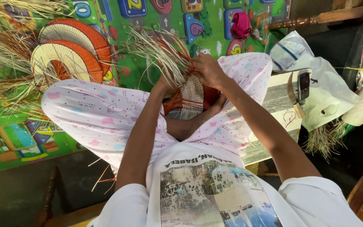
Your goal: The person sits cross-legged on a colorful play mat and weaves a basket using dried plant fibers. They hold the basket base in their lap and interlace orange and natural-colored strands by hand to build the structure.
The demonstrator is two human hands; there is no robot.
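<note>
While both hands work at the top of a half-woven fan [192, 98], the right hand [209, 70] is seen with fingers curled and pressed together over a bunch of loose straw strands [160, 50] – the exact pinch cannot be told. The left hand [164, 84] is mostly hidden behind the strands; its finger state cannot be told. Just below the fingers, the fan's cream-and-orange weave is held over the lap, between the knees. Farther out, up-left of the fingers, two finished fans [68, 50] are laid on a green play mat [22, 138]. Well to the right of the fingers – a phone [303, 85] on a white plastic bag [332, 96].
</note>
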